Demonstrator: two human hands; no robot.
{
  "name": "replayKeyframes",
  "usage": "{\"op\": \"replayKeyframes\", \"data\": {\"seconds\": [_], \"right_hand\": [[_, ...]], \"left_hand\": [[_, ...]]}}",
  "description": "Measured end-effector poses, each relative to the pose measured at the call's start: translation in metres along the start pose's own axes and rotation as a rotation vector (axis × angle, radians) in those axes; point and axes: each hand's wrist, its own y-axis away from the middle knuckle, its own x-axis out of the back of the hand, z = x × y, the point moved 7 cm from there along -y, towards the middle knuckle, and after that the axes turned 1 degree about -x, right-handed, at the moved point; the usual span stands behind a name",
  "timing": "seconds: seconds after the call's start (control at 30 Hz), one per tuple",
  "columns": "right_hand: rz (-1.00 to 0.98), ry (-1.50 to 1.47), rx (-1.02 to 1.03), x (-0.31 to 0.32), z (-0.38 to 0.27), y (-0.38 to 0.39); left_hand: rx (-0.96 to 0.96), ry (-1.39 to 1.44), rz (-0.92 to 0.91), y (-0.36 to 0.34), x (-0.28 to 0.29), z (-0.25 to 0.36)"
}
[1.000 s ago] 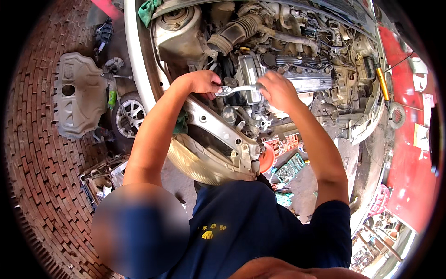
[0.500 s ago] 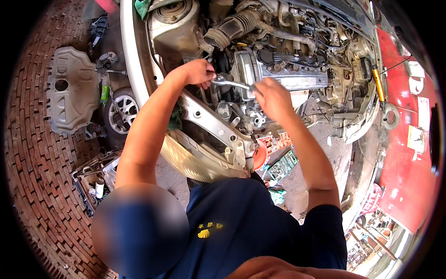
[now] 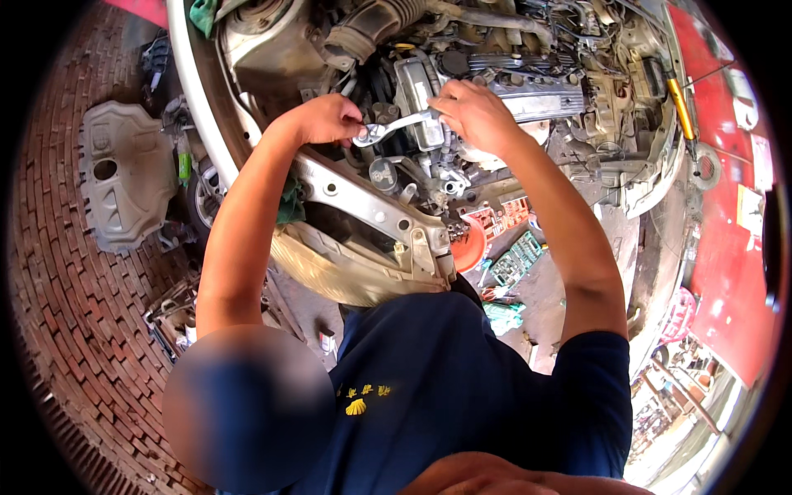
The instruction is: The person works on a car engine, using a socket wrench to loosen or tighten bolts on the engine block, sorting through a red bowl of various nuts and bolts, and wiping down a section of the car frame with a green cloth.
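Silver ratchet wrench [image 3: 398, 125], one — left hand [image 3: 330, 120], fingers pinched at its head; right hand [image 3: 477, 114], curled round the handle's end — best swung with head steadied squarely.

The wrench [image 3: 401, 124] is shiny silver metal, held aslant over the engine [image 3: 536, 103], its rounded head lower at left, its slim handle rising rightward.

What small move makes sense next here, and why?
Probably steady the silver wrench with the left hand before turning it: that hand's fingers are at its head, the right hand holds its other end, and whether it is seated can't be seen.
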Motion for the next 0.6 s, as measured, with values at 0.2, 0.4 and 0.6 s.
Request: {"op": "replayKeyframes", "data": {"seconds": [0.2, 0.4, 0.6], "right_hand": [[0.050, -0.127, -0.140, -0.006, -0.013, 0.028], [0.160, -0.293, -0.198, -0.014, -0.014, 0.042], [0.246, -0.425, -0.259, -0.017, -0.016, 0.055]], "left_hand": [[-0.094, -0.483, 0.158, -0.016, -0.013, 0.035], [0.077, -0.759, 0.083, -0.039, -0.043, 0.054], [-0.077, -0.770, 0.143, -0.043, -0.046, 0.058]]}}
